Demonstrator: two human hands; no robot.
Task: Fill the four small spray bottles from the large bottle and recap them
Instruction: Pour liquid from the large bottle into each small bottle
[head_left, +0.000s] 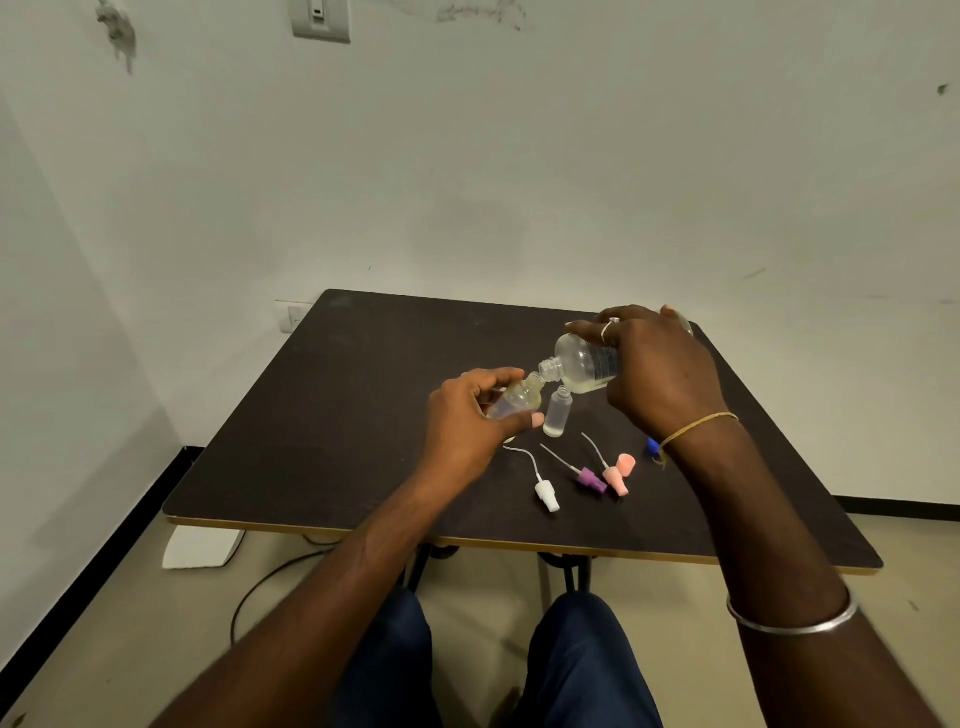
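Note:
My right hand (660, 371) grips the large clear bottle (582, 366), tipped on its side with its open neck pointing left. That neck touches the mouth of a small clear spray bottle (517, 399), which my left hand (470, 418) holds tilted above the dark table (322, 415). A second small bottle (557, 412) stands upright and uncapped just right of my left thumb, with a little liquid at its bottom. Three spray tops with dip tubes lie nearer me: white (546, 493), purple (591, 479) and pink (615, 479). Any other small bottles are hidden.
A pink cap (626, 462) lies beside the pink spray top. Something small and blue (652, 444) peeks out by my right wrist. The table stands against a white wall; a white block (200, 546) and a cable lie on the floor at left.

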